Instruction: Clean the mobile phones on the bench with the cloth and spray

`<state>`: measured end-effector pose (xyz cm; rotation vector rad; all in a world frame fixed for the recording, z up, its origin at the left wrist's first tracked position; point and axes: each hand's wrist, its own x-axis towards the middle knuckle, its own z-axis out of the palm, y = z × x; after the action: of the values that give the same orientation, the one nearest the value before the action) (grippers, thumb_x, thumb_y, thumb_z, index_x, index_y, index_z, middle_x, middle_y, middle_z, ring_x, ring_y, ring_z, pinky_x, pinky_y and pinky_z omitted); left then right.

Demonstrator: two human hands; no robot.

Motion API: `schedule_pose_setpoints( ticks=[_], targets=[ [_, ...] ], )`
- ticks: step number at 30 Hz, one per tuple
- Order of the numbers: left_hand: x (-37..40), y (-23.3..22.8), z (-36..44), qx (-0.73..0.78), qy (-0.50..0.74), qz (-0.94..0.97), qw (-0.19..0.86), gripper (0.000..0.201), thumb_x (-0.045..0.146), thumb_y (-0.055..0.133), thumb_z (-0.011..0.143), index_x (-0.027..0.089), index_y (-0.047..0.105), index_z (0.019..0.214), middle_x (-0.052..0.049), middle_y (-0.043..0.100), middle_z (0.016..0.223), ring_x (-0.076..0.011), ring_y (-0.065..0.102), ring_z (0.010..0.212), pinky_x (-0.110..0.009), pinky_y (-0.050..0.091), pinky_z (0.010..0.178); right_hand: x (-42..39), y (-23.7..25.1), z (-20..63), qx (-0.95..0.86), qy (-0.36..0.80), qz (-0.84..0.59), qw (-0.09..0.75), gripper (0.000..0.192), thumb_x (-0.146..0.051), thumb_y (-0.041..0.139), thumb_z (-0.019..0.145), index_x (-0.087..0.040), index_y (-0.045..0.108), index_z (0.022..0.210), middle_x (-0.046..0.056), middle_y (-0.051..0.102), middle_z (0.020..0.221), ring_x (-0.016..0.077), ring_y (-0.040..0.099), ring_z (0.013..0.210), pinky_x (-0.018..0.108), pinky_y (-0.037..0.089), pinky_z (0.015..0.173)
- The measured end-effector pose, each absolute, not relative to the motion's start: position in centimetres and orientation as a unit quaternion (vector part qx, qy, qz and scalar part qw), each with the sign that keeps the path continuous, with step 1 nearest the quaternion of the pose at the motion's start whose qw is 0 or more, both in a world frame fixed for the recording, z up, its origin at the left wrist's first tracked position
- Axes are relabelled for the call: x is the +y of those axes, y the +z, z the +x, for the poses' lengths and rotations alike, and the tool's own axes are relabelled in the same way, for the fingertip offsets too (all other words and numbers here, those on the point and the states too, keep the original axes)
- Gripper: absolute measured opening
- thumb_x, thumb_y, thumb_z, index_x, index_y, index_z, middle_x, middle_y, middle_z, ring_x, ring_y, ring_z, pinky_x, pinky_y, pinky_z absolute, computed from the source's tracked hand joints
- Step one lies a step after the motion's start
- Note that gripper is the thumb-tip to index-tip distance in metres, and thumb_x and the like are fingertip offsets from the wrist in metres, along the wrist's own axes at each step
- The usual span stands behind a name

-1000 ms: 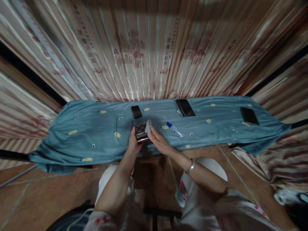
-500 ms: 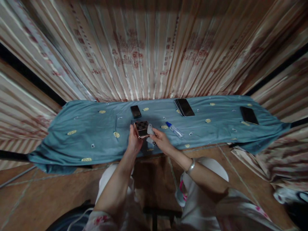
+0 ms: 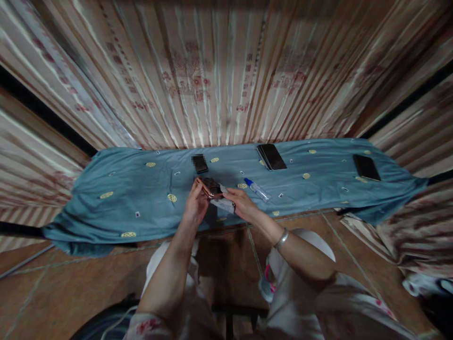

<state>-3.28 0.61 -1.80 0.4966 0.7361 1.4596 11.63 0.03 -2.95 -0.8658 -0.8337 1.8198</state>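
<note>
Head view: L hand point(image 3: 197, 206) grips phone point(image 3: 210, 187) by its edge, R hand point(image 3: 241, 204) pinches grey cloth point(image 3: 225, 204) touching it; spray bottle point(image 3: 257, 190) lies near on blue cloth point(image 3: 123, 198).

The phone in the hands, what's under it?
Under the phone are the left hand gripping it and a pale cloth in the right hand. Below lies the blue cloth; the phone's underside is hidden.

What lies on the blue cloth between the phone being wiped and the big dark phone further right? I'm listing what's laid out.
In the head view, a small spray bottle with a blue cap lies between the held phone and the large dark phone.
</note>
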Motion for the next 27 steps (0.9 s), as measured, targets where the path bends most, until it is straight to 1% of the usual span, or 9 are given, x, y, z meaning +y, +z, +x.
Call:
schedule_pose_setpoints(
  ticks=[2,4,7,9,14,17,23,27],
  targets=[
    [0.4,-1.5,-3.4,0.337,0.633,0.225,0.659,0.04,0.028,0.079,0.064,0.02,0.061,0.1,0.001,0.07,0.085,-0.0122,0.065,0.07,-0.029,0.051,0.075,0.2,-3.3,11.7,-0.334,0.739,-0.36,0.461,0.027,-0.032,0.082,0.063,-0.017,0.073,0.084,0.002,0.073,0.078,0.0136,0.065,0.067,0.028,0.052,0.071],
    [0.1,-1.2,-3.4,0.364,0.627,0.218,0.653,0.057,0.025,0.083,0.058,0.023,0.058,0.11,0.003,0.068,0.083,-0.0115,0.064,0.066,-0.028,0.051,0.07,0.4,-3.6,11.6,-0.333,0.737,-0.367,0.459,0.027,-0.034,0.083,0.063,-0.016,0.073,0.081,0.001,0.072,0.073,0.0137,0.064,0.065,0.027,0.051,0.069],
    [-0.1,-1.4,-3.1,0.396,0.635,0.23,0.623,0.081,0.023,0.086,0.054,0.027,0.05,0.126,0.002,0.067,0.086,-0.0125,0.064,0.072,-0.029,0.051,0.073,0.4,-3.9,11.4,-0.335,0.736,-0.37,0.458,0.025,-0.036,0.081,0.065,-0.016,0.071,0.075,0.001,0.07,0.067,0.0139,0.063,0.065,0.027,0.05,0.07],
    [0.0,-1.9,-2.9,0.408,0.643,0.259,0.594,0.088,0.023,0.086,0.053,0.028,0.047,0.131,0.001,0.065,0.089,-0.013,0.065,0.079,-0.029,0.051,0.079,0.3,-3.9,11.2,-0.336,0.74,-0.36,0.458,0.024,-0.036,0.08,0.066,-0.016,0.07,0.073,0.001,0.07,0.067,0.0141,0.063,0.067,0.027,0.049,0.072],
    [0.2,-2.6,-2.7,0.45,0.651,0.34,0.508,0.091,0.021,0.086,0.052,0.029,0.047,0.134,-0.001,0.063,0.103,-0.0156,0.062,0.096,-0.03,0.047,0.09,-0.4,-3.1,11.1,-0.324,0.76,-0.347,0.444,0.021,-0.032,0.079,0.063,-0.015,0.071,0.072,0.001,0.07,0.068,0.014,0.062,0.066,0.026,0.049,0.069],
    [0.1,-2.3,-2.6,0.462,0.658,0.359,0.475,0.087,0.017,0.084,0.053,0.029,0.05,0.132,-0.001,0.064,0.103,-0.0158,0.062,0.099,-0.03,0.044,0.096,-0.8,-2.5,11.1,-0.32,0.772,-0.343,0.428,0.021,-0.031,0.079,0.063,-0.015,0.071,0.074,0.001,0.07,0.069,0.0132,0.063,0.067,0.025,0.049,0.069],
    [-0.1,-1.9,-2.6,0.459,0.678,0.337,0.466,0.085,0.006,0.083,0.049,0.026,0.055,0.127,-0.001,0.064,0.101,-0.0178,0.06,0.106,-0.029,0.04,0.101,-1.4,-1.9,11.2,-0.321,0.774,-0.354,0.416,0.021,-0.03,0.081,0.061,-0.015,0.071,0.071,0.001,0.069,0.066,0.0134,0.062,0.062,0.025,0.049,0.064],
    [0.1,-1.5,-2.7,0.472,0.678,0.338,0.451,0.085,0.007,0.084,0.051,0.025,0.054,0.128,-0.002,0.064,0.104,-0.019,0.058,0.111,-0.03,0.038,0.104,-1.4,-1.6,11.4,-0.334,0.772,-0.35,0.411,0.023,-0.032,0.082,0.062,-0.015,0.071,0.073,0.002,0.069,0.065,0.0146,0.064,0.062,0.027,0.05,0.066]
  ],
)
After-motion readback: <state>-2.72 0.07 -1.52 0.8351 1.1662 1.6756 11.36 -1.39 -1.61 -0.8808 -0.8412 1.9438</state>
